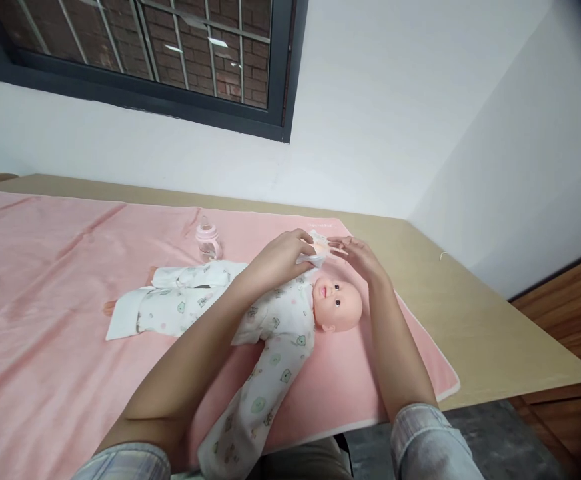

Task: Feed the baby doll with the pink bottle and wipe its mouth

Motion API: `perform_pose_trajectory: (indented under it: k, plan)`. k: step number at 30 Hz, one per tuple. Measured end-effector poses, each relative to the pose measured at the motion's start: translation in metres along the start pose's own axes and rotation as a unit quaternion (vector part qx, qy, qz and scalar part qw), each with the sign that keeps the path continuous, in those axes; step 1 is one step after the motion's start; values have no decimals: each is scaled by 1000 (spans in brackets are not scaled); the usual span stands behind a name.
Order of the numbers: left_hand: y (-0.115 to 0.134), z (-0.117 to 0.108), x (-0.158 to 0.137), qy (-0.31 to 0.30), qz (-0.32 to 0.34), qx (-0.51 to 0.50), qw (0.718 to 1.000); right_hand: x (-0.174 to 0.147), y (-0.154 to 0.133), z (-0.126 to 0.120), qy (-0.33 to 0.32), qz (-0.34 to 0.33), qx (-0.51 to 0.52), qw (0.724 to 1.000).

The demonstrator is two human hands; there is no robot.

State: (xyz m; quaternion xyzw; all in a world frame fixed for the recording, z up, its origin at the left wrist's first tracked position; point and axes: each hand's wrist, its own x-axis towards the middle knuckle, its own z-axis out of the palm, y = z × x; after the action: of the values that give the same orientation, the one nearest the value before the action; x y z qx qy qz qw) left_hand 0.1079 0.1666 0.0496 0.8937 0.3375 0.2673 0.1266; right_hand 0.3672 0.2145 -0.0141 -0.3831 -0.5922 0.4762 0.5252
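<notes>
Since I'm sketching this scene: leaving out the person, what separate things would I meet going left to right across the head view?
Doll's feet → baby bottle → doll's head → brown wooden panel.

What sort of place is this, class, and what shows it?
Probably a childcare practice room, though a home is possible: a clothed baby doll lies on a pink blanket, with a feeding bottle near its legs.

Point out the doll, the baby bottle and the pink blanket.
Doll [286, 311], head view: its clothed chest.
Baby bottle [208, 241], head view: its middle.
Pink blanket [55, 273], head view: bare part, picture left.
</notes>
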Motion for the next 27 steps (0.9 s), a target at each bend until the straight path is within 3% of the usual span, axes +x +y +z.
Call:
perform_pose_trajectory:
  k: [2, 5, 8, 11, 15, 19, 23, 27]
  plan:
    - [-5, -7, -3, 22, 10, 4, 1000, -12, -36, 18, -65, -74, -92, 991]
    - [-11, -17, -7, 55, 14, -10, 998, -34, -76, 51, -143, -126, -243, 951]
    - [-12, -27, -11, 73, 9, -32, 997, -48, -89, 76, -105, -160, -340, 921]
    - [-11, -33, -14, 70, -2, -70, 995, -50, -87, 83, -74, -166, -338, 924]
    - [-21, -43, -17, 78, -41, -76, 993, -43, -81, 74, -13, -145, -290, 946]
    - [-49, -63, -25, 123, -120, -74, 982, -34, -75, 55, 40, -96, -253, 962]
    - [-90, -80, -37, 225, -218, -113, 943, -17, -59, 32, 80, -46, -335, 938]
    - [-131, -82, -46, 295, -316, -131, 892, 11, -34, 10, 120, 21, -407, 905]
